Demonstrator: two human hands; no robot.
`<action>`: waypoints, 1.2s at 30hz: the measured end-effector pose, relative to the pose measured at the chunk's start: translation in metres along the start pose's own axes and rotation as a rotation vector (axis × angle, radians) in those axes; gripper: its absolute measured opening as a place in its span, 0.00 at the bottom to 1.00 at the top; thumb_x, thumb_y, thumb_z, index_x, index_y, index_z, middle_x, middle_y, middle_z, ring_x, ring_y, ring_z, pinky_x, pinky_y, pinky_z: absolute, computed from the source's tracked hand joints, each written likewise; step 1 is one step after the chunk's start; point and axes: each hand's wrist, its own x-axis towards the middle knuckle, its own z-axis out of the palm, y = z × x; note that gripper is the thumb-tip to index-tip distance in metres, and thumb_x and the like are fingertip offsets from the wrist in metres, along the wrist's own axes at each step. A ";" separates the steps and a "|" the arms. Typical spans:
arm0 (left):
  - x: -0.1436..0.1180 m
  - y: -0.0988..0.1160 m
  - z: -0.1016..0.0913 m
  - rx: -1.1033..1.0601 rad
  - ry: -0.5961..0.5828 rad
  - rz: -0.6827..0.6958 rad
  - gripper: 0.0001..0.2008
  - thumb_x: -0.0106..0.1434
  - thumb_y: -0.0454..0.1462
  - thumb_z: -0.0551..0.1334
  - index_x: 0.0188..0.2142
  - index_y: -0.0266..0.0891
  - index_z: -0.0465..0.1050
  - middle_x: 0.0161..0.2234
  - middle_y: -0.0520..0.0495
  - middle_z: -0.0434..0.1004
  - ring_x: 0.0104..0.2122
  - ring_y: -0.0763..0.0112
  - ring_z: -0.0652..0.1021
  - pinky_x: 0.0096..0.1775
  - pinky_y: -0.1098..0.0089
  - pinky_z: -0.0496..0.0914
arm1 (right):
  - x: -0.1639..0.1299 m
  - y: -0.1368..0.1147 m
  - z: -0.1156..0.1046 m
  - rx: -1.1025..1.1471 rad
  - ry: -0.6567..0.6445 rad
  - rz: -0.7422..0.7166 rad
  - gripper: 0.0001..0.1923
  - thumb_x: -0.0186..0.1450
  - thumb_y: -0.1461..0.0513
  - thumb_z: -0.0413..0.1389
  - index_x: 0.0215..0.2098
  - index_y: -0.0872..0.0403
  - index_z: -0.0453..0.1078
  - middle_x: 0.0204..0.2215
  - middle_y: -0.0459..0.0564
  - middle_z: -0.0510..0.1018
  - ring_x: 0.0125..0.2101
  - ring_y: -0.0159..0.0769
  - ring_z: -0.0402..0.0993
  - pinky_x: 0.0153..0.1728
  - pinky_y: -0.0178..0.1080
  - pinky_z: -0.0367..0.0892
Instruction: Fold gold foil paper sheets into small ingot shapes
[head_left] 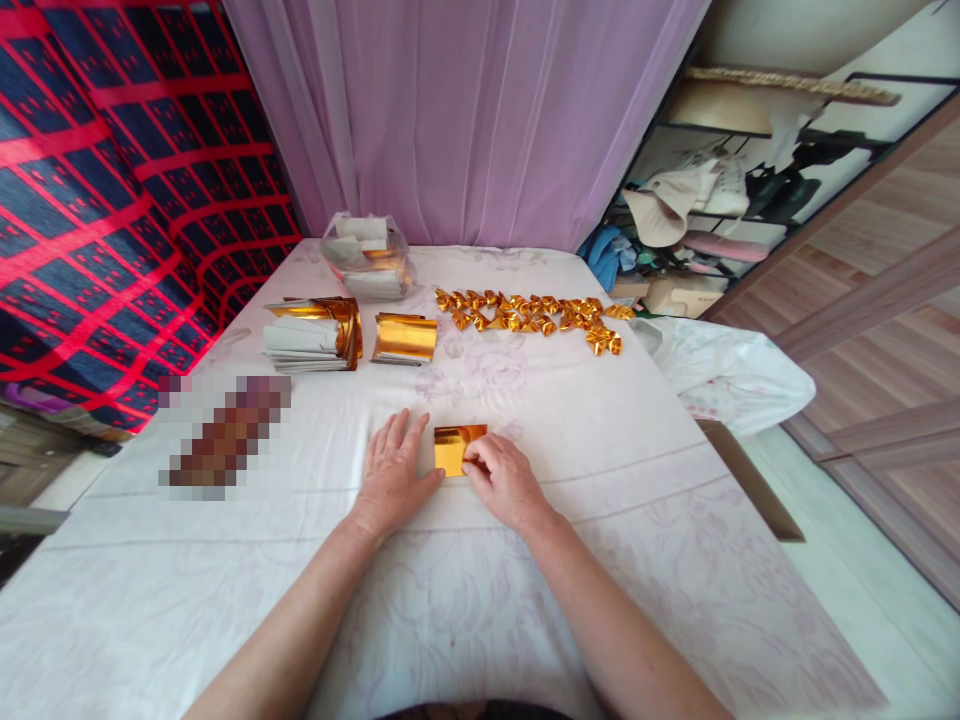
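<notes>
A small rectangular sheet of shiny gold foil paper [450,455] lies flat on the cloth between my hands. My left hand [392,470] rests on the table with its fingers spread, the thumb tip by the sheet's lower left corner. At the sheet's right edge, my right hand [506,480] has its fingers bent and pinched together on the foil. Beyond the hands sits a curved stack of gold foil paper [406,338]. To its left stands a thicker stack [304,342] with pale backs showing.
Folded gold foil pieces [517,312] lie in rows at the back right. A clear plastic bag [367,258] with more paper stands at the back left. A pixelated patch [225,435] hides something on the left. A white bag [735,370] is beyond the right edge.
</notes>
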 end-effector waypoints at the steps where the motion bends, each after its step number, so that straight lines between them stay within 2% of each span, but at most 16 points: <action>1: 0.000 0.000 0.000 0.002 0.000 -0.002 0.37 0.57 0.41 0.64 0.64 0.42 0.56 0.67 0.37 0.53 0.66 0.49 0.56 0.62 0.50 0.54 | 0.000 -0.003 0.001 -0.020 0.006 0.012 0.04 0.62 0.66 0.56 0.32 0.51 0.65 0.30 0.47 0.73 0.34 0.38 0.69 0.37 0.39 0.63; 6: 0.000 0.001 0.000 0.002 0.001 -0.003 0.37 0.57 0.42 0.64 0.64 0.42 0.56 0.66 0.36 0.54 0.66 0.48 0.56 0.62 0.49 0.54 | 0.000 -0.015 0.006 -0.136 0.062 0.079 0.08 0.61 0.60 0.61 0.31 0.52 0.66 0.30 0.49 0.71 0.34 0.40 0.67 0.36 0.41 0.62; 12: 0.001 0.003 -0.003 0.012 -0.052 -0.018 0.37 0.57 0.41 0.64 0.65 0.40 0.56 0.67 0.35 0.52 0.66 0.49 0.54 0.63 0.51 0.53 | 0.001 -0.010 0.006 -0.067 0.023 0.078 0.07 0.59 0.65 0.61 0.31 0.51 0.66 0.31 0.47 0.72 0.35 0.39 0.68 0.37 0.40 0.62; 19: 0.001 0.002 -0.003 -0.004 -0.054 -0.019 0.37 0.57 0.40 0.64 0.64 0.43 0.56 0.67 0.37 0.52 0.67 0.50 0.54 0.63 0.50 0.53 | 0.000 0.002 -0.005 0.105 -0.057 0.025 0.09 0.58 0.72 0.56 0.30 0.52 0.65 0.30 0.45 0.72 0.35 0.36 0.68 0.37 0.37 0.63; 25: 0.003 -0.001 -0.004 -0.022 -0.073 -0.012 0.37 0.56 0.40 0.64 0.65 0.44 0.55 0.68 0.38 0.51 0.67 0.50 0.53 0.63 0.50 0.53 | -0.001 0.010 -0.017 0.213 -0.136 -0.054 0.13 0.57 0.75 0.49 0.32 0.51 0.66 0.33 0.46 0.73 0.37 0.34 0.69 0.40 0.37 0.65; 28: 0.003 -0.002 -0.004 -0.021 -0.094 -0.009 0.37 0.56 0.39 0.64 0.65 0.43 0.55 0.68 0.38 0.50 0.67 0.51 0.53 0.63 0.51 0.52 | -0.002 0.012 -0.019 0.236 -0.146 -0.078 0.15 0.56 0.76 0.47 0.33 0.51 0.66 0.35 0.47 0.73 0.39 0.35 0.69 0.42 0.38 0.66; 33: 0.003 -0.004 -0.002 0.004 -0.064 0.002 0.38 0.55 0.39 0.64 0.65 0.44 0.56 0.68 0.39 0.51 0.67 0.50 0.54 0.63 0.50 0.53 | -0.003 0.012 -0.018 0.225 -0.144 -0.101 0.20 0.53 0.77 0.44 0.35 0.51 0.66 0.36 0.48 0.73 0.40 0.35 0.69 0.43 0.39 0.66; 36: 0.002 0.000 -0.002 0.031 -0.061 -0.009 0.37 0.57 0.41 0.63 0.65 0.42 0.55 0.67 0.37 0.52 0.67 0.50 0.54 0.63 0.50 0.52 | -0.004 0.009 -0.012 0.176 -0.105 -0.080 0.17 0.55 0.75 0.45 0.34 0.51 0.66 0.35 0.47 0.73 0.39 0.36 0.69 0.42 0.39 0.65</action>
